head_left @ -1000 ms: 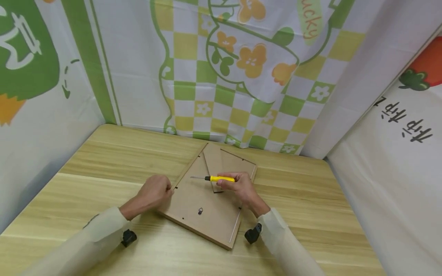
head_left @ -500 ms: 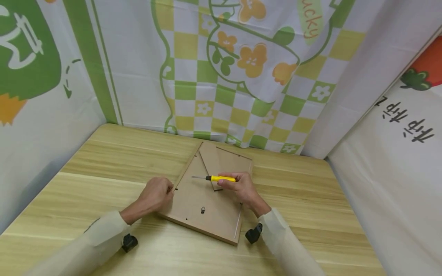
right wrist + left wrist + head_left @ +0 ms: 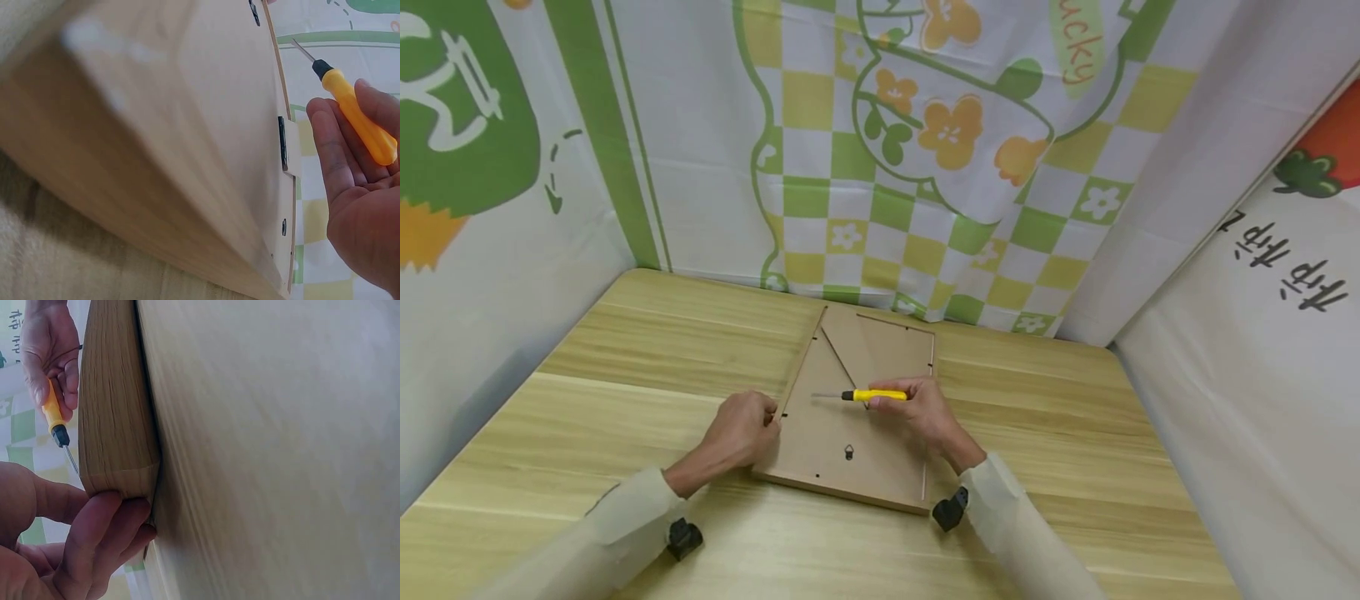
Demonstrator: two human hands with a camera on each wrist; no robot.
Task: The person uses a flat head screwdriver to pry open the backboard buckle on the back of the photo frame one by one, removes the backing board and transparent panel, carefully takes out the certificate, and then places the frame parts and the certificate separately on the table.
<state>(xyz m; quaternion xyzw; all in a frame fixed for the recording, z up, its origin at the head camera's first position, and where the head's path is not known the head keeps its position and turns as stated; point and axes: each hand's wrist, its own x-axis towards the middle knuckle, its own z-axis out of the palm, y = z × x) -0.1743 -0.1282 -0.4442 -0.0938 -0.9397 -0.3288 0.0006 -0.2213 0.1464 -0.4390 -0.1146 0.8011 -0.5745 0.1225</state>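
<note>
A picture frame [image 3: 820,433] lies face down on the wooden table, its brown back showing with a hanging ring [image 3: 849,452], small black tabs and a slanted stand leg [image 3: 872,350]. My left hand [image 3: 741,429] grips its left edge; in the left wrist view the curled fingers [image 3: 94,531] meet the wood-grain rim at a corner. Above the back, my right hand [image 3: 925,412] holds a yellow screwdriver [image 3: 880,395] between thumb and fingers. The thin metal shaft points left, apart from the black tabs. The right hand covers part of the stand leg and the right edge.
The light wooden table [image 3: 1037,433] spreads around the frame. A printed cloth [image 3: 917,208] hangs behind it, with white cloth walls on both sides. A small black camera [image 3: 951,508] sits at the right wrist, close to the frame's near right corner.
The picture frame has turned counterclockwise on the table, its far end moving left and its near right corner moving right. My left hand moved slightly nearer with it; the screwdriver has barely moved.
</note>
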